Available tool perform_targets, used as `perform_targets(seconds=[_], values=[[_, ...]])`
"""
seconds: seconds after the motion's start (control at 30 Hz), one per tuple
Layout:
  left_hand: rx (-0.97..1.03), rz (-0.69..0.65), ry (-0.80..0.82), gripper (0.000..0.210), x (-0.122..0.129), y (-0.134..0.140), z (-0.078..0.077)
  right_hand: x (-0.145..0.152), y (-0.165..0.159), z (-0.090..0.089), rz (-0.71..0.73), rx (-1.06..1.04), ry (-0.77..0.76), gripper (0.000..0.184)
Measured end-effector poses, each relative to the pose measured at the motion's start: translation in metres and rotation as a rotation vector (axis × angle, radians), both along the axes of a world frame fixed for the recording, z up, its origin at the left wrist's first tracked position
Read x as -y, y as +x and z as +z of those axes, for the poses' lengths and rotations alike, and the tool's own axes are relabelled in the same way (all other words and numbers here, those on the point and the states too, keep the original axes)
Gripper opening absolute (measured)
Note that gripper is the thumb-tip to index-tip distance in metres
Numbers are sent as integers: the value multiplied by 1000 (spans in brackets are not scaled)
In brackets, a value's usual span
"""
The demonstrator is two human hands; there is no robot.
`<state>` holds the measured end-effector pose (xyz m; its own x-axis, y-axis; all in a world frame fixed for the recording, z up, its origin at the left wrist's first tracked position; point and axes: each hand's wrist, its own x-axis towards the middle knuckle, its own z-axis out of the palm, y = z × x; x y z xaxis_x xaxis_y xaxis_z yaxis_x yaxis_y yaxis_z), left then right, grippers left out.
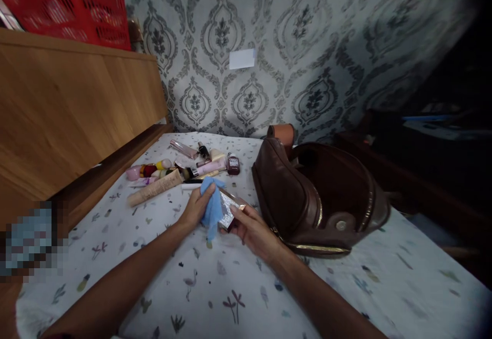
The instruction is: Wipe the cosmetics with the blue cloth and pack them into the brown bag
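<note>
Pinching a blue cloth (211,210) against a flat silvery case (228,210), the left hand (193,209) faces the right hand (254,230), which clamps the case over the patterned sheet (209,298), beside the brown leather handbag (282,190); a cloth tug could slip the glossy case loose.

The blue cloth (212,211) is soft and bunched up, with its bottom hanging down. It touches a flat, shiny silver case (227,210), which is tilted. Both are over the white sheet (215,298), away from its left edge.
</note>
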<state>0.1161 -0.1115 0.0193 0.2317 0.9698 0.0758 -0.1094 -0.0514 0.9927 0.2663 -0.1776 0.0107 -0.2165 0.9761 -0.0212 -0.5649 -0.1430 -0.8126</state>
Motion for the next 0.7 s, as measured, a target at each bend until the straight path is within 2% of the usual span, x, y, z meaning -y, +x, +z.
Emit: perform_targets(seconds=[0.1, 0.23, 0.43, 0.57, 0.7], values=[[101, 29, -83, 54, -2, 2, -1, -1, 2, 0, -40, -15, -27, 42], [108, 41, -117, 54, -4, 2, -4, -5, 4, 1, -113, -77, -47, 41], [70, -72, -77, 57, -3, 1, -7, -5, 3, 2, -136, -69, -3, 47], [8, -18, -8, 54, -3, 0, -8, -3, 1, 3, -141, -38, 15, 47], [-43, 26, 35, 55, -3, -3, -8, -2, 0, 5, -139, 18, 54, 40]])
